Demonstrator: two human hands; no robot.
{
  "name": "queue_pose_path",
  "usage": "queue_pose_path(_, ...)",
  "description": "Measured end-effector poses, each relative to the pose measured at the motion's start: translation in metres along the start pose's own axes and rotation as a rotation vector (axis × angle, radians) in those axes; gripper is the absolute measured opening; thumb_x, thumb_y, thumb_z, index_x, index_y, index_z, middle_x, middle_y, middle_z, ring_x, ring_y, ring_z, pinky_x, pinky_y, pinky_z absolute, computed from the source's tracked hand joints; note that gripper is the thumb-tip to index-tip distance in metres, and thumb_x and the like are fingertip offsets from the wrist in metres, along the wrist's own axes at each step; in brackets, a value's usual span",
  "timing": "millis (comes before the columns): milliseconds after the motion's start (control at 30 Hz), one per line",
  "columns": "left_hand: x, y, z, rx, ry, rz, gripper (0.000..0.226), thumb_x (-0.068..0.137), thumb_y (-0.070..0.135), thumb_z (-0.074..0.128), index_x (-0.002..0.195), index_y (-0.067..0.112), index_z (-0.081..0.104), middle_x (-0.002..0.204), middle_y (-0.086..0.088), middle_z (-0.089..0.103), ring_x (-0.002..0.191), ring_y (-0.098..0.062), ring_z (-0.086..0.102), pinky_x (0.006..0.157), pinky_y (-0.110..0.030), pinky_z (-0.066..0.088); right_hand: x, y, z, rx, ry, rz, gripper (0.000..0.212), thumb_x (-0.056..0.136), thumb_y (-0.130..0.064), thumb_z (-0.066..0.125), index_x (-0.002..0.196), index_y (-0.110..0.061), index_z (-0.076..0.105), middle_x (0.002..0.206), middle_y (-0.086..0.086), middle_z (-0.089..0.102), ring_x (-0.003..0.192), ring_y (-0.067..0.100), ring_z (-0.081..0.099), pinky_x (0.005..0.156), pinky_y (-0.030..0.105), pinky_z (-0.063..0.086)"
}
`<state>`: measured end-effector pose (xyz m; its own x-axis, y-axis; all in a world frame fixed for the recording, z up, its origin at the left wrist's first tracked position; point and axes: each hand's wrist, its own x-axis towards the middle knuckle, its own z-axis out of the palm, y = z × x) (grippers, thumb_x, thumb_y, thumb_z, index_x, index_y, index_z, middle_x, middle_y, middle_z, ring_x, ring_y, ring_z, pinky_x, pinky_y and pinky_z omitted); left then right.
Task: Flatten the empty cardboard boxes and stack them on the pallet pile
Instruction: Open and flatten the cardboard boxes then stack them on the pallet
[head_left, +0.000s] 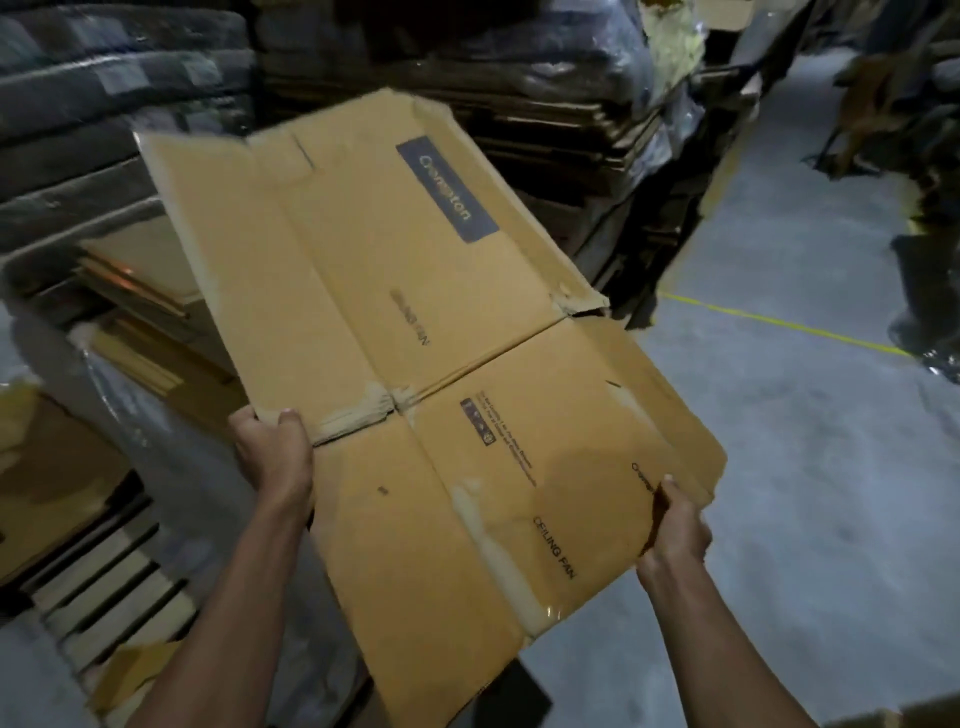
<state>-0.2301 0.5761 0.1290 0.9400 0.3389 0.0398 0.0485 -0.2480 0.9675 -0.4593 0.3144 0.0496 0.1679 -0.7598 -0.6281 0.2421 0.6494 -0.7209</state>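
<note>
The flattened cardboard box (415, 338) is seen in a tan, yellow-brown colour, marked with a dark blue-grey label (448, 189) bearing pale lettering, dark printed text, and pale whitish strips where tape has been torn along its creases. The stack of flattened cardboard (140, 291) behind it is shown in lighter tan and beige layers, and darker brown layers are seen in the pile (561, 130) further back. The floor (810, 467) is rendered in mottled grey and is crossed by a thin yellow line (789, 325).
</note>
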Motion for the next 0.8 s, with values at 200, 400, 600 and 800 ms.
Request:
queue_pose_path(200,0.081,-0.034,0.016,-0.010,-0.173,-0.316,0.043,0.081,0.016,0.056,0.117,-0.004,0.046,0.110,-0.015,0.051,0.096,-0.032,0.052,0.080,-0.037,0.041,0.019,0.017,0.066,-0.173,-0.010,-0.014,0.038,0.082,-0.004,0.072,0.119,-0.007,0.061,0.111,0.013,0.070,0.076,0.025,0.066,0.064,0.034,0.054)
queue_pose_path(400,0.116,-0.040,0.019,-0.134,-0.259,-0.397,0.027,0.095,0.012,0.064,0.119,0.000,0.061,0.110,-0.010,0.066,0.098,-0.023,0.061,0.082,-0.032,0.047,0.026,0.020,0.098,-0.213,0.193,-0.080,0.036,0.078,-0.015,0.076,0.110,-0.005,0.066,0.105,0.011,0.068,0.081,0.027,0.062,0.073,0.032,0.048)
queue_pose_path(600,0.124,-0.028,0.038,-0.062,-0.172,-0.086,0.024,0.094,0.006,0.063,0.116,-0.003,0.064,0.108,-0.011,0.065,0.095,-0.025,0.060,0.079,-0.029,0.042,0.023,0.011,0.125,-0.131,0.228,-0.141,0.024,0.073,-0.011,0.078,0.093,-0.008,0.065,0.089,0.005,0.066,0.074,0.023,0.063,0.068,0.031,0.050)
queue_pose_path(800,0.128,-0.009,0.054,-0.066,-0.165,0.062,0.026,0.094,0.006,0.062,0.118,-0.004,0.062,0.104,-0.009,0.063,0.094,-0.022,0.060,0.070,-0.021,0.040,0.029,0.007,0.129,0.035,0.221,-0.179,0.018,0.075,-0.003,0.078,0.076,-0.011,0.062,0.079,0.002,0.067,0.063,0.014,0.064,0.068,0.036,0.057)
